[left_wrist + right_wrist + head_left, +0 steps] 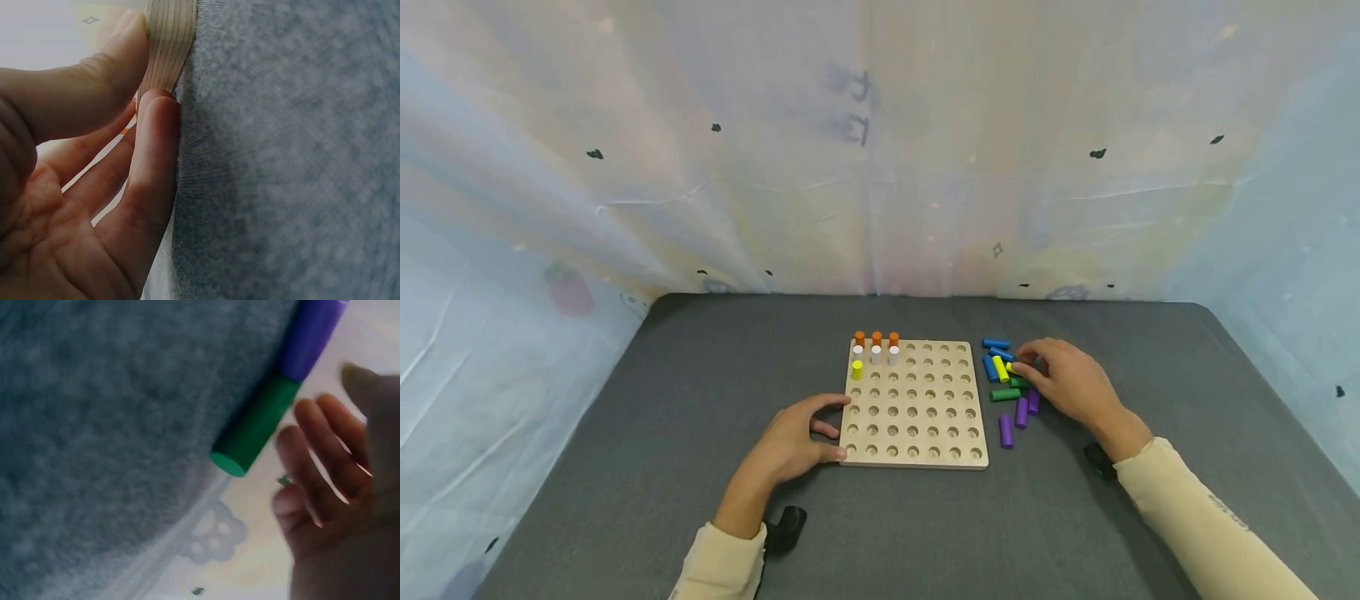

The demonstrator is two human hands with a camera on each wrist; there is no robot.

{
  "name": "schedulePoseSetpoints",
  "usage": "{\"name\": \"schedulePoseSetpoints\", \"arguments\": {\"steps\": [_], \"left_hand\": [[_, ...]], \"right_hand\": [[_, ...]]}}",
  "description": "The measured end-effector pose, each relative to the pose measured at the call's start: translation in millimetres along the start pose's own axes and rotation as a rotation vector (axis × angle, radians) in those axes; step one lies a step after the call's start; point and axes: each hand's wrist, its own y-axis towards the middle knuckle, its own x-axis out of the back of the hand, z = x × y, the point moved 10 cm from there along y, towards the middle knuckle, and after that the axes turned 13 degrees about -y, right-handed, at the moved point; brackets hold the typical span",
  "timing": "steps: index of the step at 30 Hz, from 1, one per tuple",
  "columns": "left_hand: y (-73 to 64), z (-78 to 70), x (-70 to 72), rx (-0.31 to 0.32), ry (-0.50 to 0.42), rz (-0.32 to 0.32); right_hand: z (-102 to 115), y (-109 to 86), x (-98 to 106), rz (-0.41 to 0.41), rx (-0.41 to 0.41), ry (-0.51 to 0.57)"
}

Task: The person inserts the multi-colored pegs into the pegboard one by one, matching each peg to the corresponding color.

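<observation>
A square wooden peg board [958,465] with rows of round holes lies on the table. Standing in its far left holes are three orange pegs [877,338], three white pegs [876,356] and one yellow peg [857,371]. My left hand [790,442] touches the board's left side, thumb at the near corner and forefinger farther up. In the left wrist view, fingertips meet the board's edge [169,44]. My right hand [1071,383] is over the loose pegs, thumb and forefinger apart beside a partly covered yellow peg [1011,367]. Nothing shows between its fingers in the right wrist view.
Right of the board lie loose pegs: blue [996,343], another yellow peg [1000,369], green [1005,395] and several purple [1006,432]. A green peg [256,428] overlaps a purple one [312,340] in the right wrist view. Patterned curtains [925,167] surround the grey table [700,400].
</observation>
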Motion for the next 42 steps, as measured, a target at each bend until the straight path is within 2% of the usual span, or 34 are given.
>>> {"name": "schedulePoseSetpoints", "arguments": {"steps": [8,19,27,31,35,42], "left_hand": [[1.7,0.3,-2.4,-0.001,-0.011,0.008],[-1.4,-0.2,-1.5,-0.025,-0.025,0.012],[-8.8,0.4,-2.8,0.010,-0.063,-0.015],[-13.1,-1.8,-4.9,0.003,-0.090,-0.021],[-13.6,-1.2,-5.6,-0.012,-0.112,-0.021],[-11.6,3.2,-1.9,0.009,-0.117,-0.031]], "right_hand": [[-0.2,-3.0,-5.6,0.065,-0.046,0.011],[2.6,1.4,-11.1,0.132,-0.045,-0.038],[3.7,-0.9,-12.8,0.111,-0.047,-0.029],[2.5,-1.6,-11.8,0.112,-0.042,-0.036],[1.8,-1.3,-10.5,0.110,-0.048,-0.039],[3.3,-0.8,-9.3,0.101,-0.073,-0.019]]}}
